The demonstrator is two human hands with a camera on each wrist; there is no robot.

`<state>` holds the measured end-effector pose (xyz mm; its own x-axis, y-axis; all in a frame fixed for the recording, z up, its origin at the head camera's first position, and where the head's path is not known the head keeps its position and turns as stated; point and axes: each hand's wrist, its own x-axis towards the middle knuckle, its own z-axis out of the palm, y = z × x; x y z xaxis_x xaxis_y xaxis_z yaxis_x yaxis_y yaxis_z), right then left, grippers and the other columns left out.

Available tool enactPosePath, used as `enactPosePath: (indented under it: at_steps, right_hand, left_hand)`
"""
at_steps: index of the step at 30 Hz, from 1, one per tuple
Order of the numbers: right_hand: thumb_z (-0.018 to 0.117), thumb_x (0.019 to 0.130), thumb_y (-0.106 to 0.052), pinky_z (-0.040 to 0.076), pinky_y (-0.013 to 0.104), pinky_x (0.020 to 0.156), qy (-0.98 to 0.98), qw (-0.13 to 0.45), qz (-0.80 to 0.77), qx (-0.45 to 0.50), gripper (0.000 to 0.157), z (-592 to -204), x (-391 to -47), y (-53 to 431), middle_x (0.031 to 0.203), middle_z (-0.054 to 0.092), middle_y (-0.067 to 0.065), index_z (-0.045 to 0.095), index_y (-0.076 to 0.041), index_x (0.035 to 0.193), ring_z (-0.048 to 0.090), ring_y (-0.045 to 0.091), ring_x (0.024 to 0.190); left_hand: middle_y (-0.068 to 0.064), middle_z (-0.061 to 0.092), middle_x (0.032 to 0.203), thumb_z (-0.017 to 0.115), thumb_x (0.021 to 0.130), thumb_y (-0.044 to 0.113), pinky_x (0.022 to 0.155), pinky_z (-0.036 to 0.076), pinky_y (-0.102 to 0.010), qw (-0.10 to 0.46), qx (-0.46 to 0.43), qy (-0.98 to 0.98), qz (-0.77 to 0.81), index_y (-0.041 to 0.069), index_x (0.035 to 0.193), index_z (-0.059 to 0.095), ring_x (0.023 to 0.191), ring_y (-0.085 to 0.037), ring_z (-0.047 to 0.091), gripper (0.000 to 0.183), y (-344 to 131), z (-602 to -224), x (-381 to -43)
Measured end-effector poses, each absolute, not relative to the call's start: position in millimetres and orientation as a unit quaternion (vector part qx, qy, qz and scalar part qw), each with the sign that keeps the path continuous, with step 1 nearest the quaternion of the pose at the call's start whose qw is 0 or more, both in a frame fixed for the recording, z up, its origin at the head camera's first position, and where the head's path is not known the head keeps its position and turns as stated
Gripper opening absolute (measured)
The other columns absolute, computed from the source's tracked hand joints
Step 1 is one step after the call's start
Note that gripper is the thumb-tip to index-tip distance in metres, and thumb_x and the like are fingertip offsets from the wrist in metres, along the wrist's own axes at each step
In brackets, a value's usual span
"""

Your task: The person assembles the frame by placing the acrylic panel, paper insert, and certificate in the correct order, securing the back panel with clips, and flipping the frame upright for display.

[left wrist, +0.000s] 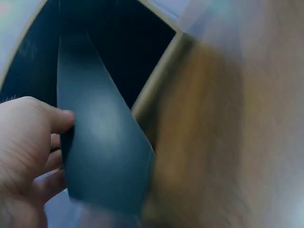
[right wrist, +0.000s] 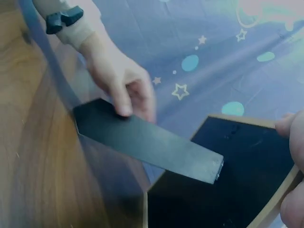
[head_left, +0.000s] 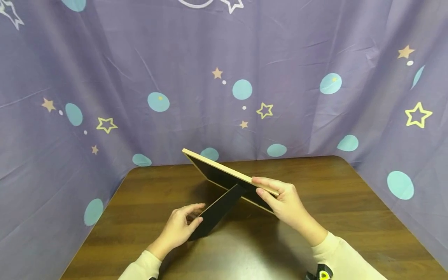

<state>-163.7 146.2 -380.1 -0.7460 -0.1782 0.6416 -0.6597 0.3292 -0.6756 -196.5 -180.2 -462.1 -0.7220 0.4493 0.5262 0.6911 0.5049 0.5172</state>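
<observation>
A picture frame (head_left: 217, 173) with a thin pale wooden border and a black back tilts above the table, its back towards me. From that back a black easel stand (head_left: 218, 212) swings out, down and to the left. My right hand (head_left: 288, 204) grips the frame's upper right edge, thumb on the back and fingers over the border. At the stand's free end, my left hand (head_left: 176, 229) pinches its left edge, thumb on the near face and fingers behind, as the right wrist view shows around the stand (right wrist: 147, 142). The frame's front is hidden.
A brown wood-grain table (head_left: 140, 202) spreads beneath both hands, with rounded far corners. Purple curtains (head_left: 196, 124) printed with stars and blue dots hang behind it and along both sides. A dark strap piece (head_left: 323, 272) sits at the right sleeve.
</observation>
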Motion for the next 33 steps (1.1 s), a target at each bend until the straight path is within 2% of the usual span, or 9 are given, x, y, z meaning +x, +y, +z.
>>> enactPosePath:
  at_steps: [4,6,8,12,15,20,24,27,33]
  right_hand:
    - [0.067,0.089,-0.005,0.047,0.020,0.092,-0.777,0.244,0.517,0.265,0.027,-379,-162,130,0.116,0.068,0.001,0.070,-0.009,0.115,0.061,0.014,0.111]
    - [0.068,0.089,-0.005,0.050,0.022,0.088,-0.773,0.240,0.523,0.268,0.028,-372,-155,122,0.117,0.068,0.003,0.069,-0.008,0.117,0.063,0.015,0.107]
    - [0.068,0.088,-0.002,0.054,0.025,0.080,-0.764,0.221,0.535,0.286,0.033,-366,-148,117,0.118,0.066,0.009,0.064,-0.004,0.121,0.065,0.016,0.100]
    - [0.064,0.088,0.004,0.057,0.031,0.073,-0.739,0.149,0.556,0.350,0.047,-372,-147,123,0.127,0.059,0.017,0.052,0.002,0.134,0.064,0.020,0.098]
    - [0.058,0.092,0.003,0.055,0.036,0.083,-0.719,0.119,0.555,0.401,0.046,-386,-155,140,0.133,0.056,0.015,0.049,-0.001,0.137,0.061,0.026,0.111]
    - [0.049,0.096,0.004,0.047,0.033,0.096,-0.721,0.113,0.534,0.427,0.038,-388,-157,163,0.131,0.059,0.011,0.055,-0.002,0.133,0.056,0.025,0.120]
    - [0.050,0.095,0.005,0.044,0.031,0.100,-0.742,0.102,0.519,0.412,0.038,-387,-157,167,0.130,0.060,0.008,0.058,-0.005,0.131,0.055,0.023,0.122]
    - [0.051,0.095,0.004,0.044,0.035,0.100,-0.746,0.094,0.517,0.409,0.037,-386,-158,163,0.131,0.060,0.007,0.058,-0.006,0.131,0.053,0.023,0.123]
    - [0.055,0.096,0.000,0.047,0.039,0.096,-0.732,0.095,0.521,0.429,0.036,-386,-159,153,0.131,0.060,0.007,0.059,-0.005,0.131,0.055,0.024,0.121]
  left_hand:
    - [-0.004,0.059,0.123,0.075,0.082,0.007,0.090,0.049,-0.041,0.254,-0.331,-0.842,-0.341,0.006,0.126,0.059,0.104,-0.021,0.058,0.047,-161,-428,-183]
    - [-0.007,0.054,0.130,0.074,0.084,0.013,0.095,0.045,-0.047,0.276,-0.329,-0.837,-0.339,0.005,0.129,0.055,0.118,-0.026,0.051,0.050,-145,-408,-172]
    - [-0.012,0.048,0.138,0.071,0.087,0.021,0.098,0.042,-0.052,0.267,-0.320,-0.838,-0.353,0.003,0.135,0.049,0.126,-0.031,0.046,0.057,-127,-390,-161]
    - [-0.018,0.028,0.153,0.065,0.090,0.040,0.102,0.034,-0.062,0.223,-0.275,-0.857,-0.373,0.008,0.148,0.031,0.138,-0.035,0.030,0.075,-102,-375,-144]
    - [-0.018,0.023,0.155,0.062,0.091,0.047,0.102,0.033,-0.062,0.208,-0.258,-0.864,-0.379,0.010,0.151,0.024,0.141,-0.034,0.024,0.080,-93,-374,-134]
    - [-0.019,0.021,0.156,0.062,0.090,0.048,0.100,0.033,-0.065,0.207,-0.261,-0.864,-0.376,0.013,0.153,0.022,0.141,-0.036,0.022,0.082,-79,-373,-123]
    - [-0.023,0.015,0.156,0.061,0.089,0.054,0.097,0.033,-0.069,0.204,-0.243,-0.872,-0.373,0.023,0.154,0.018,0.141,-0.039,0.019,0.084,-69,-368,-123]
    - [-0.022,0.015,0.157,0.062,0.085,0.059,0.097,0.034,-0.068,0.204,-0.217,-0.879,-0.373,0.026,0.154,0.020,0.141,-0.039,0.020,0.087,-65,-366,-126]
    - [-0.019,0.012,0.158,0.068,0.076,0.066,0.096,0.035,-0.067,0.201,-0.191,-0.887,-0.371,0.020,0.150,0.029,0.140,-0.043,0.022,0.096,-62,-367,-127]
